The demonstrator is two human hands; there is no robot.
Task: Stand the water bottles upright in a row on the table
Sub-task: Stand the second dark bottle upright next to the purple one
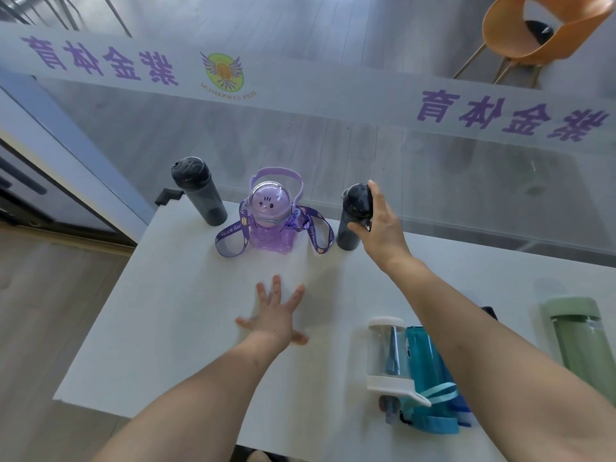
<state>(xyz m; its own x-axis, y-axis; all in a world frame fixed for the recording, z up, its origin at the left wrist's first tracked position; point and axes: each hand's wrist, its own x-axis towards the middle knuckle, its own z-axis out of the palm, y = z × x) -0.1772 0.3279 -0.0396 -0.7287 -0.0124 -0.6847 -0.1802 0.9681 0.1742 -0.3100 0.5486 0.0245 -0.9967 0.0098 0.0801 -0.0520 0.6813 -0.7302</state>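
Three bottles stand upright along the far edge of the white table [186, 328]: a dark grey bottle [200, 191] at the left, a purple bottle [270, 218] with a strap in the middle, and a second dark grey bottle [354, 216] at the right. My right hand [383, 225] grips that second dark bottle near its cap. My left hand [275, 315] lies flat on the table with fingers spread, holding nothing. Near the front right lie a clear bottle with white ends [386, 355], a teal bottle [430, 375] and a pale green bottle [583, 341], all on their sides.
A glass wall with purple lettering [333, 105] runs right behind the table's far edge. A small black bracket [168, 196] sits at the far left corner. An orange chair [540, 31] stands beyond the glass. The table's left edge drops to wooden floor [50, 295].
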